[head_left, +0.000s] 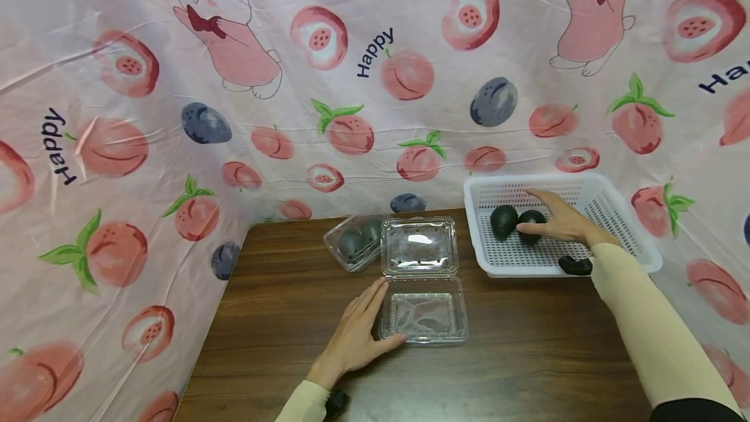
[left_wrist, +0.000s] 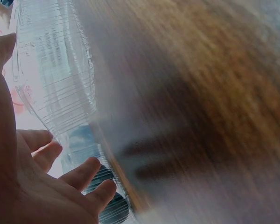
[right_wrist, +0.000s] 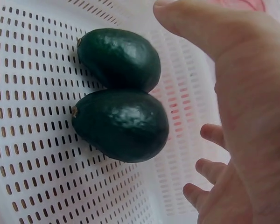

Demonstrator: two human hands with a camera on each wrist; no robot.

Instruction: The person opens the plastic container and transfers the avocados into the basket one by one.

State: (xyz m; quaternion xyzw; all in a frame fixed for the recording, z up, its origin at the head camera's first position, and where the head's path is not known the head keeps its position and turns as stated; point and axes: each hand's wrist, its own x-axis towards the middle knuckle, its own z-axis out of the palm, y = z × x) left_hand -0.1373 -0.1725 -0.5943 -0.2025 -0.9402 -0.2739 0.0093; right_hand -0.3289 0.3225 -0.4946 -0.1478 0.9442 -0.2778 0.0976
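Note:
Two dark green avocados lie side by side in the white plastic basket (head_left: pixel 483 249), the left avocado (head_left: pixel 503 221) touching or close against the right avocado (right_wrist: pixel 123 126). My right hand (head_left: pixel 559 217) reaches over the basket with thumb and fingers spread, partly covering the right avocado in the head view. In the right wrist view a gap shows between the hand and both avocados. On the table, a clear plastic clamshell box (head_left: pixel 422 337) stands with its lid (head_left: pixel 418 246) folded back and nothing inside. My left hand (head_left: pixel 354 337) rests along its left side, fingers extended, thumb at the front corner.
Behind the left hand sits a second clear clamshell (head_left: pixel 334 243), closed, with dark avocados (head_left: pixel 351 241) inside. The brown wooden table (head_left: pixel 275 318) meets a fruit-printed cloth (head_left: pixel 263 168) at its back and sides. A black device (head_left: pixel 336 404) is on the left wrist.

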